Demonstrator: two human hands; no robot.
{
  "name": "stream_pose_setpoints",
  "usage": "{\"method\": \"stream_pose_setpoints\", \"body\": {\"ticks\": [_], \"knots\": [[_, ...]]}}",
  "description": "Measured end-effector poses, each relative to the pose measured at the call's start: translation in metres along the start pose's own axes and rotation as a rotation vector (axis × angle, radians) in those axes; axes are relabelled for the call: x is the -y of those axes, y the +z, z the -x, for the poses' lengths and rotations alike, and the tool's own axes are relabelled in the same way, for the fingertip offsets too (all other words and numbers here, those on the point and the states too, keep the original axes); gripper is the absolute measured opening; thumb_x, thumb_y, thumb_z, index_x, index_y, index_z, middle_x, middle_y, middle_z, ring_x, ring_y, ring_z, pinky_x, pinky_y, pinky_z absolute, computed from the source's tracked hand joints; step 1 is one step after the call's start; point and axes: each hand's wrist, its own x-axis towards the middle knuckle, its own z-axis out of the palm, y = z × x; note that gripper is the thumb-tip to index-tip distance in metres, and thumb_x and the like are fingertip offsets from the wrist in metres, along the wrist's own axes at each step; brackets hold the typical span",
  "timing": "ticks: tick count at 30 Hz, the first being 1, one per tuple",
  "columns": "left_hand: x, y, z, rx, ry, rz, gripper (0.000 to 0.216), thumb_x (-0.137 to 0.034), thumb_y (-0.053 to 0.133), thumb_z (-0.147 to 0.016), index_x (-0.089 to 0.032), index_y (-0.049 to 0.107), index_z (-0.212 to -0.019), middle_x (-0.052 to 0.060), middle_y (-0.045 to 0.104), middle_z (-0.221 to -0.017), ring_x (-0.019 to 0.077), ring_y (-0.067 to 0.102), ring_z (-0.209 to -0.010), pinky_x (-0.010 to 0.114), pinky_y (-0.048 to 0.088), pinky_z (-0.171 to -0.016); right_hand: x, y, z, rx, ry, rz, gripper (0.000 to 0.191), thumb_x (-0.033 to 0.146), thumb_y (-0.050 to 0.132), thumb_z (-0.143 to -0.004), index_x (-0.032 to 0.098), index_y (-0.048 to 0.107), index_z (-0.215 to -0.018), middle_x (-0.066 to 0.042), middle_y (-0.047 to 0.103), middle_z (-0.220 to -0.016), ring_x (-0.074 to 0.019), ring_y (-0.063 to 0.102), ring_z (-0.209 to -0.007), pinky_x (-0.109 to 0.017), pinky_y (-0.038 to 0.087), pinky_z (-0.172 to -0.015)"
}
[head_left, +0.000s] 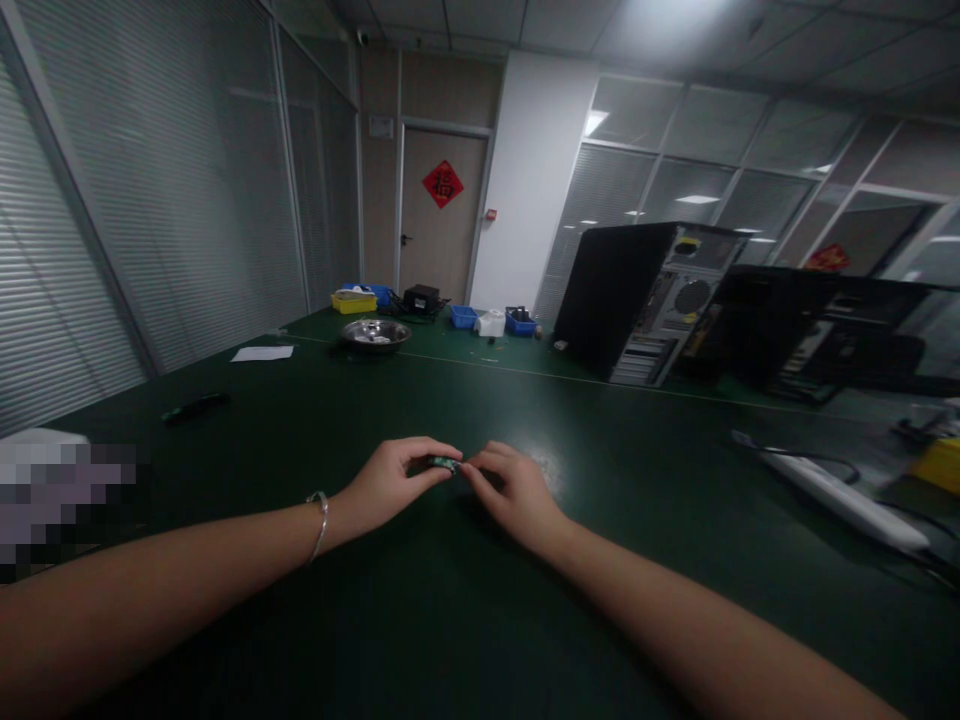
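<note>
A small green circuit board [445, 463] is pinched between the thumb and fingers of my left hand [394, 482], just above the green tabletop [360, 620]. My right hand [517, 492] meets it from the right, its thumb and forefinger closed together at the board's right end. Whatever those right fingertips grip is too small to make out. A silvery bracelet [320, 525] circles my left wrist.
A metal bowl [376, 336] with pale bits inside stands farther back, beside white paper [262, 353]. A dark elongated object [196, 407] lies left. Blue bins [463, 317] and a black computer tower [637, 295] stand behind. A white power strip [847, 500] lies right.
</note>
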Motion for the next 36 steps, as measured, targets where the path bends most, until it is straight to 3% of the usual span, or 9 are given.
{"method": "stream_pose_setpoints", "body": {"ticks": [7,18,36], "knots": [[-0.0035,-0.0007,0.0004,0.018,0.002,-0.072,0.023,-0.023,0.062,-0.083,-0.021,0.070,-0.105,0.004,0.070,-0.106,0.0201,0.063,-0.100,0.032,0.049,-0.089,0.0034,-0.0013,0.0009,0.022,0.002,0.035,0.024,0.030,0.046,-0.093,0.021,0.068,-0.091,-0.004,0.058,-0.080,-0.0153,0.054,-0.076,-0.025,0.040,-0.065],[0.0021,0.0017,-0.0026,0.040,-0.105,0.224,0.024,-0.018,0.068,-0.076,-0.018,0.071,-0.100,0.005,0.072,-0.103,0.0214,0.065,-0.098,0.033,0.051,-0.087,0.0019,0.0002,0.0008,0.015,-0.029,-0.085,0.025,0.030,0.045,-0.094,0.019,0.067,-0.088,-0.003,0.059,-0.080,-0.0144,0.055,-0.075,-0.026,0.041,-0.066],[-0.0013,0.0026,-0.0046,0.023,-0.148,0.292,0.024,-0.018,0.069,-0.074,-0.015,0.071,-0.098,0.007,0.072,-0.102,0.0226,0.066,-0.097,0.035,0.052,-0.088,0.0017,0.0002,0.0007,0.032,-0.049,-0.106,0.025,0.030,0.045,-0.095,0.019,0.066,-0.088,-0.003,0.058,-0.080,-0.0142,0.055,-0.076,-0.025,0.041,-0.068]]}}
